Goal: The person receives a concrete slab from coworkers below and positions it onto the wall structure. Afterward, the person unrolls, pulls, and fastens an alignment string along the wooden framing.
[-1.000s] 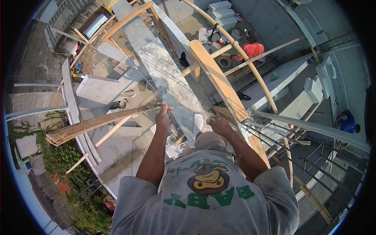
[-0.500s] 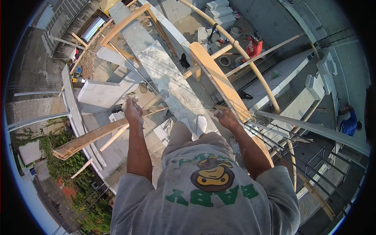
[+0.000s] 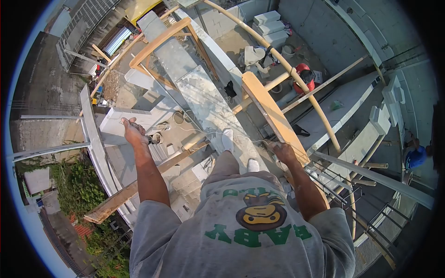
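A thin pale string [image 3: 214, 133] stretches, slightly slack, across the front of my body between my two hands. My left hand [image 3: 134, 132] is raised at the left with its fingers curled and thumb up; the string's end there is hard to make out. My right hand [image 3: 283, 152] is closed in a fist around the string, beside an orange-brown wooden beam [image 3: 271, 116]. Below me lies a cement-stained grey plank [image 3: 199, 92]. On it are my feet in white footwear, the left foot [image 3: 227, 140] ahead of the right foot [image 3: 253, 165].
A wooden frame [image 3: 160, 39] stands ahead over the walkway. Bamboo poles [image 3: 320, 113] cross at the right, above a lower floor where a person in red [image 3: 304, 76] works. Another person in blue [image 3: 416, 156] is far right. Steel bars [image 3: 333, 178] jut out near my right arm.
My left foot has stepped forward along the plank. My left hand has moved out to the left and the right hand slightly right and lower; the string still spans between them.
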`<move>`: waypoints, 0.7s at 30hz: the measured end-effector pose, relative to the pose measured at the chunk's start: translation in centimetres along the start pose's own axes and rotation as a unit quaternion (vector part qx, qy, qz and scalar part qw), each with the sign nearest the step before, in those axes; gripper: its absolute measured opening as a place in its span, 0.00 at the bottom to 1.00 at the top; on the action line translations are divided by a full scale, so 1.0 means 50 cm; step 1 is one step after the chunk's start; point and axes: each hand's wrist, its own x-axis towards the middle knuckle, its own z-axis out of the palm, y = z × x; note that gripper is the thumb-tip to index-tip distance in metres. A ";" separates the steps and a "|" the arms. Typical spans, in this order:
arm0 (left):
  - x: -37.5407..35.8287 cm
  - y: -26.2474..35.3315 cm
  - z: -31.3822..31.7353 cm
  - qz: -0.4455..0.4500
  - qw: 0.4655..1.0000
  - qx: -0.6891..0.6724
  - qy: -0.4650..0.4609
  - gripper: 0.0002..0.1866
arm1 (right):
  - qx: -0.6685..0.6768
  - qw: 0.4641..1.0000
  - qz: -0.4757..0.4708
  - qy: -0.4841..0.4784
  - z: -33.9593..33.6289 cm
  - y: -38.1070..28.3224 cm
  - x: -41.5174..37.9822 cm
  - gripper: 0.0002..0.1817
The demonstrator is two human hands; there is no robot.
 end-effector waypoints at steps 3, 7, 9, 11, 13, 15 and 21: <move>0.046 -0.029 0.032 -0.017 1.000 0.013 -0.018 0.25 | -0.022 0.999 -0.040 -0.009 0.012 -0.047 0.061 0.16; 0.084 -0.061 0.077 -0.048 0.997 0.035 -0.046 0.25 | -0.065 0.991 -0.113 -0.038 0.020 -0.126 0.130 0.19; 0.111 -0.065 0.093 -0.057 0.996 0.024 -0.070 0.25 | -0.063 0.993 -0.096 -0.042 0.035 -0.150 0.173 0.21; 0.131 -0.052 0.116 -0.072 0.995 0.036 -0.059 0.25 | -0.042 0.998 -0.014 -0.048 0.029 -0.220 0.196 0.22; 0.152 -0.041 0.133 -0.078 0.994 0.044 -0.057 0.25 | -0.063 0.996 -0.026 -0.054 0.016 -0.279 0.206 0.22; 0.177 -0.038 0.142 -0.081 0.994 0.033 -0.068 0.25 | -0.065 0.996 -0.040 -0.039 0.021 -0.312 0.219 0.23; 0.232 -0.029 0.134 -0.073 0.996 0.028 -0.045 0.24 | -0.088 0.994 -0.021 -0.066 0.049 -0.324 0.264 0.23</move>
